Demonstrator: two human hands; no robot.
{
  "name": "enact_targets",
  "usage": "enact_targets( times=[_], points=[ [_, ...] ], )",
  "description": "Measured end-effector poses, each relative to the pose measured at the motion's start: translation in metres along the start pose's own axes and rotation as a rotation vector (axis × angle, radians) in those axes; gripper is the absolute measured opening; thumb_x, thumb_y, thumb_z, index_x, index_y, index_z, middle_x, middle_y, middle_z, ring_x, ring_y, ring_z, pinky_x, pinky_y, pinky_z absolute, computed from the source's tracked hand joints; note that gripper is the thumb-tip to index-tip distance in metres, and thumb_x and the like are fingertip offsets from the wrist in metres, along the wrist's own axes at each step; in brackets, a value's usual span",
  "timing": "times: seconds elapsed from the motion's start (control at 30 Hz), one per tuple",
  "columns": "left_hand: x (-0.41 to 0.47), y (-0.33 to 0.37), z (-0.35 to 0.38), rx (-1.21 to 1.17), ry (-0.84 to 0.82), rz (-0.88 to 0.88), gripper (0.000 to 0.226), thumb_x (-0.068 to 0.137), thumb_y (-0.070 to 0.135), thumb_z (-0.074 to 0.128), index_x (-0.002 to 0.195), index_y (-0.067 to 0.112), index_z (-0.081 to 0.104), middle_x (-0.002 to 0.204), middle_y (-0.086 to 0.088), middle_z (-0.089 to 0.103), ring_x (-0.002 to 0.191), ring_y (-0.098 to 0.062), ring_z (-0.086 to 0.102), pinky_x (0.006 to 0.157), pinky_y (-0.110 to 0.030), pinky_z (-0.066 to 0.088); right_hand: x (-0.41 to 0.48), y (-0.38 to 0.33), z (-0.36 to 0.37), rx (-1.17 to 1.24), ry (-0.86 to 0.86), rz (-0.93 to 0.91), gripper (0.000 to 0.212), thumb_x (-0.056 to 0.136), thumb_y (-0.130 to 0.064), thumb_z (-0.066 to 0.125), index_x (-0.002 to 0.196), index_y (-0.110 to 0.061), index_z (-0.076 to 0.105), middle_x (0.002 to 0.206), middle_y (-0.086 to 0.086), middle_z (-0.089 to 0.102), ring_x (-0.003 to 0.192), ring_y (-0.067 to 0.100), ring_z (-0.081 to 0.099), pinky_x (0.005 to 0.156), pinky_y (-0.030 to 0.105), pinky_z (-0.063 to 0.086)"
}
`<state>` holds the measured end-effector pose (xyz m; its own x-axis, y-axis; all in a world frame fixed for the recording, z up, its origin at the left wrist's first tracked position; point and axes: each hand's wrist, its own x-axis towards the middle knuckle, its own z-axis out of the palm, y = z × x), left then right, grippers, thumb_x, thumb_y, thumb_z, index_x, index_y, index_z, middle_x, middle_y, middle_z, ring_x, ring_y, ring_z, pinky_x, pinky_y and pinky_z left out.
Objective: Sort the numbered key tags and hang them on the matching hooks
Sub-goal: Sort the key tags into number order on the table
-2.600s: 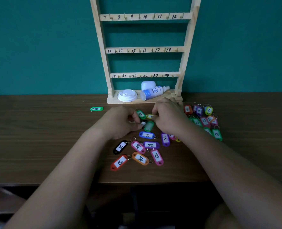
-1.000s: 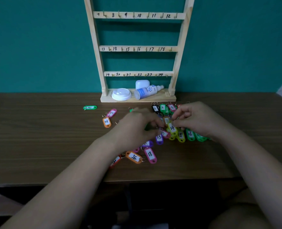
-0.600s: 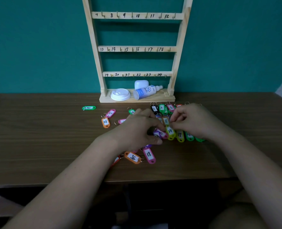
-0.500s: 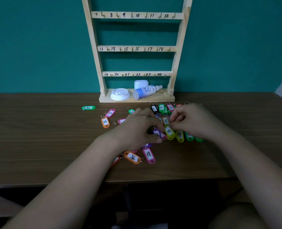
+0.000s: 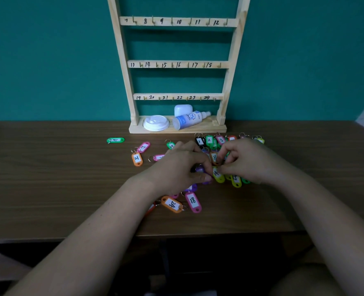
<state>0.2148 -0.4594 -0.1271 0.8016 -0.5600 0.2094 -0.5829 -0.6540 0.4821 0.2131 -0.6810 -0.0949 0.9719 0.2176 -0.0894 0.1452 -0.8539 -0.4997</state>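
Left hand (image 5: 180, 168) pinches a purple tag (image 5: 200, 169) beside the right hand (image 5: 248, 161), among key tags (image 5: 192, 201) scattered near the wooden rack (image 5: 178, 65).

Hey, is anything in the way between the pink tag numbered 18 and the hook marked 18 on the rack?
Hook 18 is bare. Between it and pink tag 18, the left hand, the right hand and other tags cover the table; lifted over them, the way looks open.

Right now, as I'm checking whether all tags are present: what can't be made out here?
Head view only.
- The purple tag: number covered by the left hand's grip.
- The green tags beneath the right hand: numbers hidden; what its grip pinches is unclear.
- The rack: top cut off by the frame edge.
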Motion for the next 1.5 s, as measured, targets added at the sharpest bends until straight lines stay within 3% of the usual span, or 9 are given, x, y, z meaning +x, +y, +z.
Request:
enact_targets(
  times=[0.17, 0.33, 0.5, 0.67, 0.77, 0.9, 1.17, 1.37, 1.5],
  points=[
    [0.002, -0.006, -0.005, -0.019, 0.091, 0.022, 0.008, 0.096, 0.035, 0.073, 0.103, 0.038, 0.077, 0.111, 0.011, 0.057, 0.113, -0.017, 0.049, 0.1, -0.043, 0.046, -0.003, -0.004, -0.003, 0.073, 0.172, -0.042, 0.008, 0.097, -0.031, 0.074, 0.103, -0.035, 0.07, 0.084, -0.01, 0.076, 0.079, 0.003, 0.072, 0.068, 0.03, 0.055],
    [-0.006, -0.021, -0.036, -0.105, 0.213, -0.11, 0.01, 0.102, 0.03, 0.066, 0.101, 0.033, 0.075, 0.106, 0.012, 0.068, 0.1, -0.003, 0.061, 0.088, -0.024, 0.048, -0.001, -0.012, 0.004, 0.125, 0.272, -0.113, 0.006, 0.098, -0.034, 0.072, 0.105, -0.034, 0.072, 0.085, -0.01, 0.075, 0.08, 0.003, 0.07, 0.072, 0.033, 0.058],
    [-0.025, -0.047, -0.064, -0.095, 0.263, -0.299, 0.015, 0.101, 0.02, 0.064, 0.1, 0.031, 0.075, 0.09, 0.018, 0.071, 0.086, 0.003, 0.062, 0.072, -0.016, 0.044, 0.003, -0.027, 0.018, 0.154, 0.242, -0.173, 0.007, 0.098, -0.031, 0.073, 0.102, -0.036, 0.073, 0.087, -0.015, 0.073, 0.084, -0.002, 0.066, 0.071, 0.024, 0.05],
    [-0.039, -0.068, -0.082, -0.001, 0.321, -0.424, 0.022, 0.096, 0.01, 0.067, 0.099, 0.03, 0.075, 0.093, 0.016, 0.072, 0.093, -0.003, 0.065, 0.079, -0.023, 0.048, 0.006, -0.041, 0.029, 0.132, 0.173, -0.223, 0.01, 0.098, -0.032, 0.073, 0.108, -0.036, 0.073, 0.094, -0.018, 0.07, 0.091, -0.006, 0.063, 0.073, 0.017, 0.044],
    [-0.044, -0.075, -0.085, 0.041, 0.305, -0.492, 0.018, 0.097, 0.014, 0.067, 0.099, 0.03, 0.075, 0.094, 0.017, 0.072, 0.093, -0.003, 0.065, 0.083, -0.025, 0.047, 0.008, -0.048, 0.034, 0.123, 0.151, -0.245, 0.011, 0.099, -0.03, 0.072, 0.109, -0.035, 0.073, 0.097, -0.019, 0.069, 0.093, -0.005, 0.062, 0.074, 0.016, 0.045],
    [-0.048, -0.083, -0.086, 0.078, 0.192, -0.566, 0.011, 0.094, 0.023, 0.076, 0.096, 0.034, 0.074, 0.095, 0.017, 0.071, 0.088, 0.003, 0.061, 0.069, -0.015, 0.043, 0.01, -0.051, 0.036, 0.135, 0.14, -0.252, 0.011, 0.099, -0.03, 0.072, 0.109, -0.036, 0.072, 0.098, -0.019, 0.068, 0.093, -0.005, 0.062, 0.074, 0.015, 0.044],
    [-0.053, -0.079, -0.083, 0.053, 0.12, -0.513, 0.014, 0.095, 0.024, 0.075, 0.097, 0.037, 0.077, 0.1, 0.02, 0.068, 0.09, 0.005, 0.06, 0.071, -0.009, 0.039, 0.014, -0.051, 0.041, 0.111, 0.157, -0.268, 0.012, 0.099, -0.028, 0.071, 0.109, -0.035, 0.073, 0.098, -0.019, 0.068, 0.092, -0.005, 0.062, 0.073, 0.015, 0.044],
    [-0.041, -0.066, -0.062, 0.112, 0.16, -0.345, 0.021, 0.087, 0.05, 0.08, 0.1, 0.034, 0.075, 0.101, 0.007, 0.058, 0.098, -0.01, 0.055, 0.083, -0.027, 0.043, 0.019, -0.054, 0.045, 0.058, 0.164, -0.289, 0.015, 0.1, -0.025, 0.07, 0.111, -0.035, 0.074, 0.1, -0.019, 0.066, 0.093, -0.004, 0.06, 0.073, 0.015, 0.043],
    [-0.03, -0.064, -0.052, 0.188, 0.121, -0.329, 0.016, 0.091, 0.042, 0.078, 0.104, 0.034, 0.073, 0.104, 0.004, 0.056, 0.109, -0.018, 0.054, 0.088, -0.029, 0.043, 0.019, -0.055, 0.046, 0.054, 0.172, -0.295, 0.015, 0.099, -0.025, 0.071, 0.111, -0.035, 0.074, 0.1, -0.019, 0.066, 0.092, -0.004, 0.06, 0.073, 0.014, 0.043]
  ],
)
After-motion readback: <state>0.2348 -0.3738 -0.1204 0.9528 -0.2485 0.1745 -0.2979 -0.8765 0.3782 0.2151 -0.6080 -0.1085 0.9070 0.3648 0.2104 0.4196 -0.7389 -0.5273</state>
